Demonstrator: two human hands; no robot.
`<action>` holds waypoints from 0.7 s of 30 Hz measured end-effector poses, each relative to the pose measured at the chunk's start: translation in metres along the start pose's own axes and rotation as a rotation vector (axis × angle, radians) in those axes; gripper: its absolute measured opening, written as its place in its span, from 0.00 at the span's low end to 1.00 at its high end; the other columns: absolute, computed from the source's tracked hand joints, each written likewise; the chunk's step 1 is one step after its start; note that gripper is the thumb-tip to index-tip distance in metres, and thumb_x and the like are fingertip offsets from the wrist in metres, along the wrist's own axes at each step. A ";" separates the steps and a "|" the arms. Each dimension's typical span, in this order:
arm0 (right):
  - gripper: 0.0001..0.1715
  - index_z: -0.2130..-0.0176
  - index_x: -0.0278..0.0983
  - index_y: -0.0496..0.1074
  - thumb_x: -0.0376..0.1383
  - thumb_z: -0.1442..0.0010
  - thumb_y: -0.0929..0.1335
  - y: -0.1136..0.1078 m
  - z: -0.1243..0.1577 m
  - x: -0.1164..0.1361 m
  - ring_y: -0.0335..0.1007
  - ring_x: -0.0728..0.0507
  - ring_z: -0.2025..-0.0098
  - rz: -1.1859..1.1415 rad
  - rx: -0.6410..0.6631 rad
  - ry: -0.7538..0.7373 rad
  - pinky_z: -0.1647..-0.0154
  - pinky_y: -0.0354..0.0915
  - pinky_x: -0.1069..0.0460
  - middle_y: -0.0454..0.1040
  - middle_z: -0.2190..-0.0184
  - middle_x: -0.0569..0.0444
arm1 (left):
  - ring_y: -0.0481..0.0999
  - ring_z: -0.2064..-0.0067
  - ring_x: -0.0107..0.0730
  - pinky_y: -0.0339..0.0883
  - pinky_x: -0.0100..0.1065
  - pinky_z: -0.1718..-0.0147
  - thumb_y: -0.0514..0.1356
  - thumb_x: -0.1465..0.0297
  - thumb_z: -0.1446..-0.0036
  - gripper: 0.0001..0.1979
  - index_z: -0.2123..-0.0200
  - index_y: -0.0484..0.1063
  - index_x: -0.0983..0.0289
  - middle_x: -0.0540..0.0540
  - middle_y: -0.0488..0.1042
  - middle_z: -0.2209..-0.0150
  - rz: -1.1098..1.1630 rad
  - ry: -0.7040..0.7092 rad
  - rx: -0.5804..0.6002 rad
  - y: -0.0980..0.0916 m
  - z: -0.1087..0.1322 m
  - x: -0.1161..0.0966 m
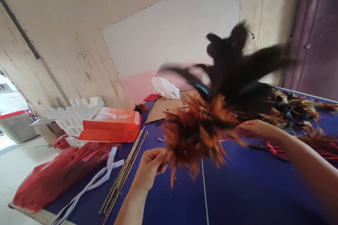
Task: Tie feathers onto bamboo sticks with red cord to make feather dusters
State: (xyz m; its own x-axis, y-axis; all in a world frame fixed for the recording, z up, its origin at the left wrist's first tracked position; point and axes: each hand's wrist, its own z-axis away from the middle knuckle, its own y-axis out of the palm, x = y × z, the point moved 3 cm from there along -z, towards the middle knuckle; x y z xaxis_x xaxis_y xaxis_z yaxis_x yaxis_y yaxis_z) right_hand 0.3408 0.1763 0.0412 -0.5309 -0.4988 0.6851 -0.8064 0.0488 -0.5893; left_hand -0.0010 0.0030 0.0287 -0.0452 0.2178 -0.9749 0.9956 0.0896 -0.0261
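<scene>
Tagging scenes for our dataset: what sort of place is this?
Likely a makeshift indoor craft workspace, judging by the blue table, the thin sticks on it and the hand-held bunch of feathers.

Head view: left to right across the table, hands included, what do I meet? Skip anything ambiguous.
Red plastic bag → thin sticks → left hand → feather bundle → right hand → feather heap.

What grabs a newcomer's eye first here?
The rust-orange feather bundle, centre, with blurred black plumes fanning above; left hand at its lower left, right hand at its right edge. Then the bright orange bag, left, behind crumpled red plastic on the blue table.
</scene>
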 end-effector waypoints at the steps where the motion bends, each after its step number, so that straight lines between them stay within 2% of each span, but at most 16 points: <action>1: 0.20 0.76 0.30 0.77 0.39 0.46 0.62 0.007 0.000 -0.002 0.69 0.48 0.74 -0.001 0.087 0.025 0.73 0.60 0.56 0.77 0.75 0.44 | 0.54 0.84 0.18 0.41 0.25 0.85 0.60 0.60 0.51 0.15 0.79 0.70 0.67 0.48 0.62 0.85 0.035 -0.022 -0.095 -0.006 -0.003 0.002; 4: 0.15 0.80 0.31 0.76 0.38 0.50 0.66 0.020 -0.001 0.005 0.68 0.47 0.77 0.080 0.314 0.089 0.74 0.59 0.56 0.75 0.80 0.48 | 0.58 0.83 0.18 0.43 0.22 0.86 0.64 0.63 0.55 0.13 0.71 0.73 0.68 0.53 0.70 0.78 0.144 -0.013 -0.275 -0.020 -0.009 0.002; 6: 0.17 0.79 0.31 0.75 0.40 0.49 0.64 0.026 0.001 0.020 0.68 0.46 0.74 0.121 0.447 0.088 0.72 0.59 0.56 0.74 0.78 0.49 | 0.57 0.84 0.15 0.44 0.20 0.87 0.65 0.64 0.56 0.12 0.72 0.73 0.69 0.52 0.70 0.78 0.275 -0.003 -0.339 -0.030 -0.010 -0.002; 10: 0.18 0.79 0.31 0.72 0.42 0.49 0.64 0.041 0.014 0.045 0.69 0.45 0.72 0.055 0.667 0.102 0.69 0.61 0.55 0.74 0.78 0.49 | 0.57 0.82 0.12 0.47 0.16 0.88 0.65 0.73 0.57 0.07 0.73 0.73 0.70 0.52 0.68 0.75 0.598 -0.022 -0.326 -0.046 -0.009 -0.006; 13: 0.20 0.78 0.32 0.72 0.46 0.49 0.64 0.049 0.024 0.043 0.69 0.45 0.75 -0.040 0.783 0.227 0.70 0.62 0.53 0.74 0.78 0.46 | 0.57 0.82 0.12 0.47 0.14 0.89 0.62 0.80 0.56 0.05 0.71 0.73 0.72 0.51 0.66 0.76 0.727 -0.034 -0.344 -0.050 -0.011 -0.004; 15: 0.25 0.78 0.33 0.72 0.50 0.47 0.61 0.046 0.023 0.035 0.70 0.44 0.76 0.010 0.719 0.287 0.70 0.61 0.51 0.74 0.78 0.43 | 0.58 0.82 0.12 0.47 0.14 0.90 0.60 0.80 0.54 0.05 0.71 0.73 0.72 0.51 0.65 0.76 0.752 -0.056 -0.353 -0.048 -0.012 -0.001; 18: 0.31 0.81 0.35 0.70 0.58 0.52 0.62 0.028 0.012 0.028 0.70 0.37 0.72 0.439 0.423 0.338 0.71 0.58 0.46 0.73 0.75 0.38 | 0.58 0.82 0.12 0.48 0.14 0.89 0.61 0.80 0.54 0.04 0.71 0.73 0.72 0.51 0.64 0.76 0.754 -0.087 -0.308 -0.036 -0.013 0.003; 20: 0.33 0.82 0.35 0.70 0.63 0.58 0.63 0.023 0.007 0.040 0.68 0.34 0.70 0.659 0.263 0.340 0.72 0.56 0.45 0.72 0.74 0.38 | 0.57 0.82 0.11 0.47 0.14 0.89 0.62 0.78 0.55 0.04 0.71 0.73 0.72 0.51 0.65 0.76 0.752 -0.111 -0.266 -0.026 -0.012 0.005; 21: 0.35 0.80 0.36 0.70 0.64 0.58 0.62 0.027 0.008 0.052 0.68 0.34 0.70 0.649 0.217 0.312 0.72 0.56 0.45 0.72 0.74 0.40 | 0.57 0.82 0.11 0.47 0.14 0.89 0.63 0.78 0.55 0.05 0.71 0.73 0.72 0.50 0.65 0.76 0.751 -0.127 -0.247 -0.020 -0.011 0.005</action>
State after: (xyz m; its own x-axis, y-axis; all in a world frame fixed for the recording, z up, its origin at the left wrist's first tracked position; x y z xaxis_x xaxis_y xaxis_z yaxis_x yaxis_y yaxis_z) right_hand 0.2938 0.1448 0.0577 -0.9574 -0.1580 0.2419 -0.2540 0.0613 -0.9653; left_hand -0.0222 0.0133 0.0266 0.6545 0.1944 -0.7306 0.7088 0.1784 0.6824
